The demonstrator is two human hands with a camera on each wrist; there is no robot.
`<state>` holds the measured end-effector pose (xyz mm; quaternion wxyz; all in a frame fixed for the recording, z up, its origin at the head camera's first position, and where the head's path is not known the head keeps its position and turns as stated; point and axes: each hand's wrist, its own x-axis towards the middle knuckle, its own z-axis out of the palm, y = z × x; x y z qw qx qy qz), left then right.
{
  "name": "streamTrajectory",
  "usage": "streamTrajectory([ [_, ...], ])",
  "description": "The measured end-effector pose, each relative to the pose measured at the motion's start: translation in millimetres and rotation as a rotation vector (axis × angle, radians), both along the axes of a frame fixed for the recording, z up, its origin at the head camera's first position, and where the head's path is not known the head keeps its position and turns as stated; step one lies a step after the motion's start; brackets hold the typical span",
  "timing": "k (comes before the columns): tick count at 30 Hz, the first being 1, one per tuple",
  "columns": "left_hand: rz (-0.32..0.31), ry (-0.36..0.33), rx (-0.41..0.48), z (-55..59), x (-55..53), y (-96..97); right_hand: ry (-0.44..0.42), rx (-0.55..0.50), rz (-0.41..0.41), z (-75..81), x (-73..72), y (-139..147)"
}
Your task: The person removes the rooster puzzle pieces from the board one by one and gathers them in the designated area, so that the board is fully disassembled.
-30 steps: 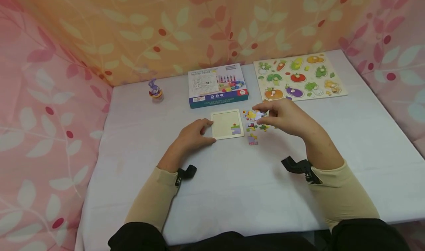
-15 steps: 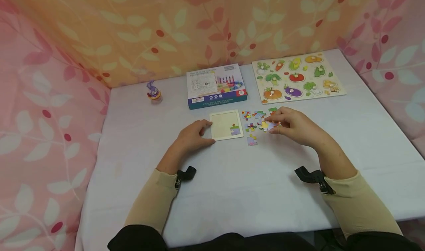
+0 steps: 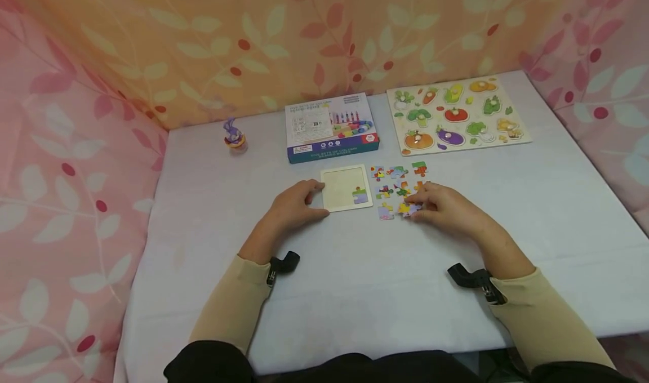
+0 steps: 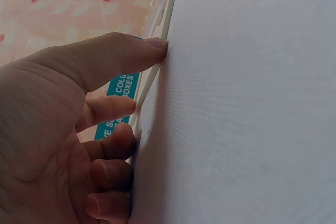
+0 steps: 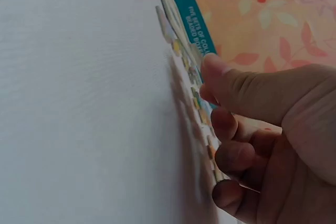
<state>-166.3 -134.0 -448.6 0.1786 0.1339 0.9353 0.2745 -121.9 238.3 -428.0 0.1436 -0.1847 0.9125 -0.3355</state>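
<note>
My left hand (image 3: 294,204) holds the left edge of a small square puzzle board (image 3: 338,187), thumb near its lower left corner and index finger higher up. One purple-and-green jigsaw piece (image 3: 360,196) lies in the board's lower right corner. Between the thumb and fingers of my right hand (image 3: 451,207) is a yellow-and-purple puzzle piece (image 3: 407,209), low over the cloth and partly covered by the fingertips. Beside it on the left lies another yellow-and-purple piece (image 3: 386,211). Several loose pieces, including a red-and-green one (image 3: 419,169), form rows right of the board.
Behind the board lies a bead set box (image 3: 332,128). A vegetable puzzle board (image 3: 458,118) is at the back right, and a small purple-topped figurine (image 3: 235,136) stands at the back left. Patterned curtains (image 3: 213,45) close off the back and sides of the white-covered table (image 3: 324,293).
My right hand has carried the yellow-and-purple piece from the top row of loose pieces down to the bottom row, uncovering the pieces above. My left hand has stayed at the board's edge.
</note>
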Motion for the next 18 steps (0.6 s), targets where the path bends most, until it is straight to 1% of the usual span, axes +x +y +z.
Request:
streamTrajectory([
  [5, -0.001, 0.003, 0.001, 3.1, 0.5, 0.4, 0.042, 0.031, 0.001, -6.5, 0.9, -2],
  [11, -0.005, 0.005, 0.000, 3.2, 0.8, 0.6, 0.054, 0.049, -0.004, -10.7, 1.1, -2],
  [14, 0.004, -0.003, 0.005, 2.6, 0.8, 0.8, 0.047, 0.050, -0.008, -7.6, 0.8, -2],
  [18, 0.012, -0.009, 0.008, 1.4, 0.7, 1.2, 0.029, 0.047, -0.007, 4.4, 0.3, -2],
])
